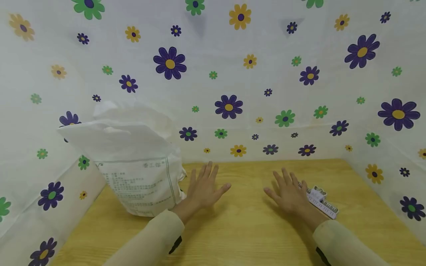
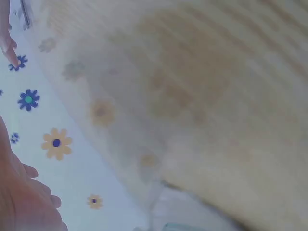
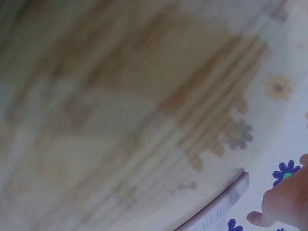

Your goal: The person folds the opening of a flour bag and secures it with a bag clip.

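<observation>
Pale sleeves (image 1: 146, 236) nearest, reaching in over the front edge of the wooden table (image 1: 243, 229); left hand (image 1: 203, 190) and right hand (image 1: 288, 194) both palm-down above it, fingers straight and spread, neither gripping anything. White printed bag (image 1: 133, 170) stands by the table's left edge, just beside the left hand; keyboard-patterned ruler (image 1: 321, 204) lies slantwise toward the right edge, partly hidden behind the right hand.
</observation>
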`<state>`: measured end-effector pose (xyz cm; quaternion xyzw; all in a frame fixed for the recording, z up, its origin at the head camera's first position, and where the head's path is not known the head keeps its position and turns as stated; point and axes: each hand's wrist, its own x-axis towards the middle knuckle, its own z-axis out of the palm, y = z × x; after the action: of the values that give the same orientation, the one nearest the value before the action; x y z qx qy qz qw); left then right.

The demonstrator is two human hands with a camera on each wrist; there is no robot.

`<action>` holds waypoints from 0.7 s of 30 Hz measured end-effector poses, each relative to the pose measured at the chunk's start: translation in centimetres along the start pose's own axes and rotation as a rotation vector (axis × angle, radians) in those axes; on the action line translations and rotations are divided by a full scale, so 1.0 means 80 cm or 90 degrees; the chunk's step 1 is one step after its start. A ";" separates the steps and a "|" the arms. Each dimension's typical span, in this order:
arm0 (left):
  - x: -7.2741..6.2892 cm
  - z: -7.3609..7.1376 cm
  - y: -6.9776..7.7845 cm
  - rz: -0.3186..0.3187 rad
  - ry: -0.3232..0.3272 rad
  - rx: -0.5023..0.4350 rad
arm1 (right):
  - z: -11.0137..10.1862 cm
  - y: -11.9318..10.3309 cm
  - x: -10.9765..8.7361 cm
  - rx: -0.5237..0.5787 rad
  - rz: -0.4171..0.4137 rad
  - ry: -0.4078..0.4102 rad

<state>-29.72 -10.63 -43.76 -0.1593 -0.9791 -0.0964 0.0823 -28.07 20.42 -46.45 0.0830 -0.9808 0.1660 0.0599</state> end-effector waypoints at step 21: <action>0.003 -0.072 0.014 0.107 0.029 0.143 | 0.008 -0.027 0.014 0.016 -0.025 0.060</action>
<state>-28.81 -10.79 -37.99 -0.2285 -0.9648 0.0176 0.1293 -28.84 18.05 -46.24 0.0948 -0.9730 0.1807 0.1082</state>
